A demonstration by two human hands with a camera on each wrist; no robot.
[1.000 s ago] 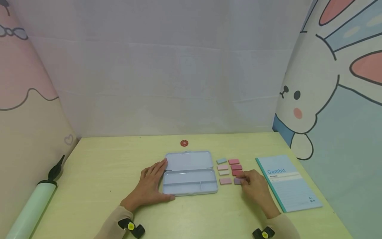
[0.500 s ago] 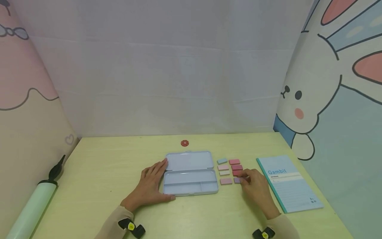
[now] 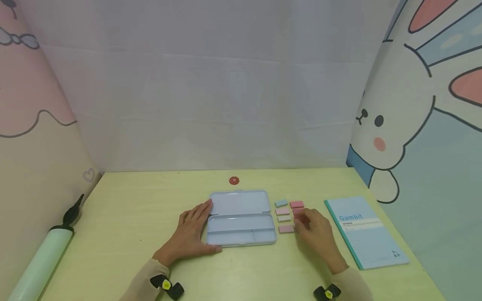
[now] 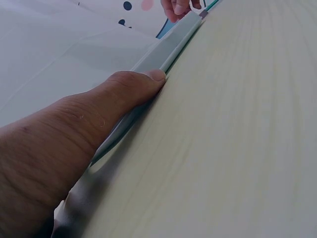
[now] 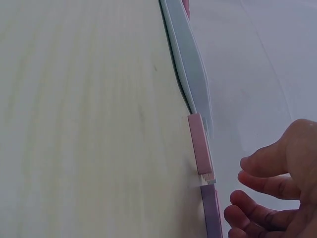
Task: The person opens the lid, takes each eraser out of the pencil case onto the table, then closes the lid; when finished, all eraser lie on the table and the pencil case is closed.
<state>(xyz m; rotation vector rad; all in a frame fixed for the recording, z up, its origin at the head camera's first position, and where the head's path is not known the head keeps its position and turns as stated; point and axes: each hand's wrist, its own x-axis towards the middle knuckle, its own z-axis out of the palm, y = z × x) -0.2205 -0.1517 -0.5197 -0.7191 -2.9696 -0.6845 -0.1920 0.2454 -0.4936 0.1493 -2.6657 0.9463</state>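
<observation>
My left hand (image 3: 188, 236) rests along the left side of an open pale blue case (image 3: 231, 237) that looks like a pencil case. Its fingertips touch the lid's edge, and the thumb presses the front edge in the left wrist view. Just over the right column of small rectangular blocks hovers my right hand (image 3: 317, 236), its fingers loosely bent and apart from the blocks. Between thumb and fingers nothing shows in the right wrist view. There, a purple block (image 5: 212, 210) lies on the table beside a pink block (image 5: 200, 144); the hand hides the purple one from the head view.
A blue block (image 3: 280, 203), a light pink block (image 3: 282, 212), a white block (image 3: 284, 218) and a rose block (image 3: 296, 204) lie right of the case. Farther right is a notebook (image 3: 367, 234). A red chip (image 3: 234, 180) lies behind; a green pump (image 3: 45, 259) stands left.
My right hand has come off the purple block and shifted a little left and away from me, over the blocks. The left hand stays on the case.
</observation>
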